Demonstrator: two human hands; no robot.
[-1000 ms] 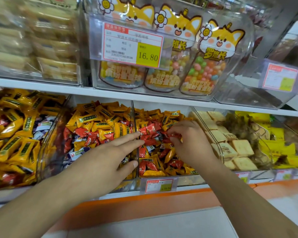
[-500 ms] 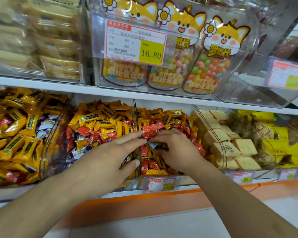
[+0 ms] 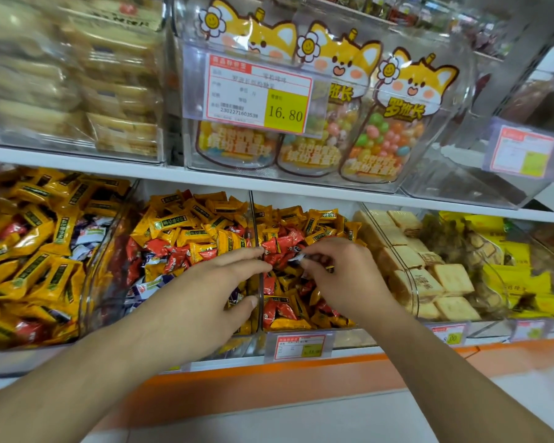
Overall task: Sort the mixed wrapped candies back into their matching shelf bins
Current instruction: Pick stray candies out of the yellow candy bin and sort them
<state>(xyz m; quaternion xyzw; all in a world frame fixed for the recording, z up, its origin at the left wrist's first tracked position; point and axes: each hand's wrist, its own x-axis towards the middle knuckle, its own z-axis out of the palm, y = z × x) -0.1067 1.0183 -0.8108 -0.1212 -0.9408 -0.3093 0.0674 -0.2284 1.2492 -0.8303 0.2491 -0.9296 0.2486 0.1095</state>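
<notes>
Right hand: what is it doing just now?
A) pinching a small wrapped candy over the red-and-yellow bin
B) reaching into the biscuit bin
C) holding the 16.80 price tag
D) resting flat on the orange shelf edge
A: the right hand pinches a small white-wrapped candy at its fingertips, above the bin of red and yellow candies.

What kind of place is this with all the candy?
Most likely a shop's snack aisle: a price tag reading 16.80, clear shelf bins full of wrapped candies, and boxed bags of colourful sweets above.

Left hand [image 3: 202, 295] flat with straight fingers; right hand [image 3: 339, 276] pinching.
</notes>
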